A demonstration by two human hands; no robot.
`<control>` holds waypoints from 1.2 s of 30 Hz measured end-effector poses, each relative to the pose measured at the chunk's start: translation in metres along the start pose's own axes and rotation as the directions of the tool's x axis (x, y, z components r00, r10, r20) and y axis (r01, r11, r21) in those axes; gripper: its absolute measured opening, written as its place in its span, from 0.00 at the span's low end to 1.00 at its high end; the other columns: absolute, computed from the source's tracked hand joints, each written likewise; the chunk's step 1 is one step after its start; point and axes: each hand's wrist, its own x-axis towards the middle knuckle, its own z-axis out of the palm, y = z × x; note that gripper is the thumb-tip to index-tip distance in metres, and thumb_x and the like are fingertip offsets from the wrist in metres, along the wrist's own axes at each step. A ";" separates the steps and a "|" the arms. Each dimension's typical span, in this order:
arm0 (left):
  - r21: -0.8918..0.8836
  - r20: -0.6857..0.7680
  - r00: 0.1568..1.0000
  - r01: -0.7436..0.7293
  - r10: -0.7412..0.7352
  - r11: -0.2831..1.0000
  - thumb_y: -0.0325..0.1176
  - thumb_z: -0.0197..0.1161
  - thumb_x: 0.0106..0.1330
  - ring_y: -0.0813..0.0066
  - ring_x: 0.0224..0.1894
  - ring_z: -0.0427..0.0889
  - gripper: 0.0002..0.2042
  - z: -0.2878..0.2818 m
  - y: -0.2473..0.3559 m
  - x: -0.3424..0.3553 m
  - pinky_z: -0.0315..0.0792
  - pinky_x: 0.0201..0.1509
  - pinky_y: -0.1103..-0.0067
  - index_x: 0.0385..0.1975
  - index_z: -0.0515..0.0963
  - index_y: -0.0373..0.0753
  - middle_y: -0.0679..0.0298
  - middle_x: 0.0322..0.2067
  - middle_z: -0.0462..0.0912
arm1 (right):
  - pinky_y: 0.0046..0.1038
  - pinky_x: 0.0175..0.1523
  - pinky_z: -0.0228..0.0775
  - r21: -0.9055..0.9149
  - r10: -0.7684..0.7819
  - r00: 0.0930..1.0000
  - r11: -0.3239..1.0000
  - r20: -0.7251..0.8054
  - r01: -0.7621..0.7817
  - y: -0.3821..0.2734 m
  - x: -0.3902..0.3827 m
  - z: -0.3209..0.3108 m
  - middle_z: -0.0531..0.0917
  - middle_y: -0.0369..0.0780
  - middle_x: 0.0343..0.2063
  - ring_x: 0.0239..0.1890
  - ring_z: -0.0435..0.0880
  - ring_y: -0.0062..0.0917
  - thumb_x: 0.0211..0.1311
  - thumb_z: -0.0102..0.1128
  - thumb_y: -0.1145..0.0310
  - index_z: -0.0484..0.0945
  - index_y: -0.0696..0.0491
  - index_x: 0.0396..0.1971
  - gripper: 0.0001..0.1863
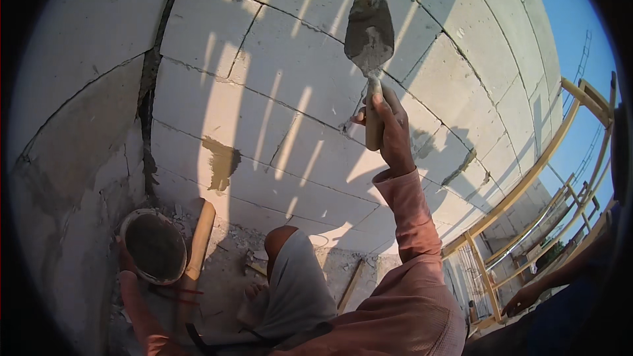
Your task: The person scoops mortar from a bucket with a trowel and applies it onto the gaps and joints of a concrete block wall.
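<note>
My right hand [392,128] is raised in front of the block wall [277,72], its fingers wrapped round the handle of a pointing-up trowel [368,33]. Grey mortar coats the trowel's leaf-shaped blade. Down at the lower left, my left hand [125,260] is at the outer side of a round bucket [179,270] and seems to grip its rim; its fingers show only in part, in shadow. Dark grey mortar [153,245] lies inside the bucket.
Beside the bucket leans a tan round pole [200,234]. Rubble and a wood strip [351,287] lie on the floor near my bent knee [293,277]. Rightward stands a timber frame [521,191], with another person's hand [521,300] near it. A rough grey wall [72,191] borders the left.
</note>
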 end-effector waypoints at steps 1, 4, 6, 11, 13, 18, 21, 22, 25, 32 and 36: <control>0.028 -0.011 1.000 -0.017 0.017 0.999 0.70 0.38 0.71 0.59 0.72 0.61 0.45 0.000 -0.002 0.001 0.54 0.75 0.70 0.72 0.58 0.33 0.53 0.72 0.61 | 0.30 0.47 0.79 -0.089 -0.015 1.000 0.996 -0.012 0.014 -0.014 0.016 -0.014 0.75 0.37 0.34 0.33 0.79 0.20 0.72 0.56 0.51 0.70 0.61 0.60 0.29; 0.091 -0.024 0.998 -0.064 0.066 0.994 0.69 0.38 0.72 0.59 0.73 0.60 0.45 -0.002 -0.007 0.005 0.53 0.75 0.70 0.72 0.58 0.32 0.53 0.72 0.61 | 0.30 0.45 0.79 -0.485 -0.128 0.988 0.871 -0.084 0.072 -0.060 0.061 -0.040 0.73 0.37 0.37 0.32 0.79 0.19 0.71 0.57 0.49 0.71 0.61 0.59 0.31; 0.118 -0.035 0.995 -0.088 0.093 0.989 0.69 0.37 0.72 0.59 0.73 0.60 0.44 -0.002 -0.010 0.005 0.52 0.76 0.71 0.72 0.58 0.32 0.52 0.72 0.60 | 0.33 0.42 0.80 -0.822 -0.310 0.937 0.567 -0.159 0.049 -0.068 0.095 -0.060 0.75 0.40 0.38 0.31 0.82 0.28 0.73 0.54 0.47 0.74 0.53 0.58 0.27; 0.182 -0.040 0.988 -0.140 0.149 0.973 0.67 0.36 0.74 0.59 0.74 0.58 0.44 -0.001 -0.021 0.012 0.50 0.76 0.71 0.72 0.57 0.30 0.52 0.73 0.59 | 0.44 0.37 0.80 -0.979 -0.622 0.762 -0.192 0.180 0.074 -0.056 0.144 -0.103 0.80 0.47 0.41 0.36 0.84 0.45 0.75 0.50 0.53 0.76 0.50 0.54 0.19; 0.209 -0.064 0.983 -0.153 0.170 0.966 0.67 0.35 0.74 0.59 0.75 0.57 0.43 -0.012 -0.031 0.013 0.50 0.77 0.71 0.72 0.57 0.30 0.51 0.73 0.59 | 0.44 0.37 0.80 -0.966 -0.614 0.769 -0.259 0.177 0.016 -0.054 0.139 -0.095 0.83 0.45 0.40 0.36 0.86 0.45 0.75 0.50 0.55 0.76 0.50 0.51 0.16; 0.202 -0.042 0.986 -0.150 0.162 0.968 0.66 0.35 0.75 0.58 0.74 0.59 0.42 0.000 -0.023 0.010 0.51 0.77 0.71 0.71 0.59 0.30 0.50 0.72 0.60 | 0.37 0.31 0.80 -0.900 -0.637 0.741 -0.423 0.212 -0.105 -0.070 0.101 -0.125 0.84 0.38 0.37 0.33 0.87 0.37 0.72 0.54 0.57 0.78 0.48 0.48 0.13; 0.186 -0.021 0.987 -0.152 0.159 0.971 0.65 0.36 0.75 0.57 0.74 0.60 0.41 0.007 -0.018 0.010 0.52 0.76 0.70 0.71 0.60 0.30 0.49 0.71 0.62 | 0.36 0.31 0.79 -0.916 -0.633 0.734 -0.400 0.246 -0.038 -0.085 0.087 -0.155 0.84 0.37 0.38 0.32 0.87 0.37 0.70 0.58 0.56 0.78 0.47 0.51 0.15; 0.181 -0.021 0.987 -0.152 0.158 0.972 0.65 0.36 0.75 0.56 0.73 0.60 0.41 0.008 -0.018 0.012 0.52 0.76 0.70 0.71 0.60 0.29 0.49 0.71 0.62 | 0.36 0.31 0.79 -0.914 -0.640 0.727 -0.402 0.247 -0.044 -0.086 0.085 -0.158 0.84 0.37 0.38 0.32 0.87 0.37 0.70 0.58 0.56 0.78 0.47 0.51 0.15; 0.177 -0.032 0.988 -0.145 0.153 0.973 0.64 0.36 0.76 0.55 0.73 0.61 0.40 -0.002 -0.027 0.020 0.53 0.76 0.70 0.70 0.61 0.29 0.48 0.70 0.64 | 0.34 0.30 0.79 -0.887 -0.616 0.689 -0.453 0.383 0.087 -0.085 0.092 -0.137 0.81 0.37 0.40 0.33 0.87 0.33 0.67 0.62 0.58 0.78 0.46 0.53 0.17; 0.088 0.011 0.993 -0.116 0.115 0.989 0.60 0.38 0.77 0.54 0.72 0.63 0.38 0.028 0.032 -0.018 0.54 0.75 0.69 0.68 0.64 0.29 0.47 0.69 0.66 | 0.37 0.28 0.81 -0.811 -0.583 0.700 -0.585 0.412 -0.009 -0.108 0.149 -0.106 0.79 0.37 0.39 0.29 0.86 0.36 0.70 0.56 0.61 0.76 0.48 0.52 0.15; 0.153 -0.018 0.992 -0.122 0.126 0.981 0.62 0.37 0.76 0.54 0.72 0.62 0.39 0.000 0.004 -0.009 0.54 0.76 0.69 0.69 0.63 0.29 0.48 0.70 0.64 | 0.43 0.29 0.82 -0.857 -0.629 0.725 -0.504 0.281 -0.105 -0.135 0.178 -0.110 0.80 0.39 0.41 0.31 0.87 0.42 0.72 0.50 0.61 0.74 0.49 0.52 0.15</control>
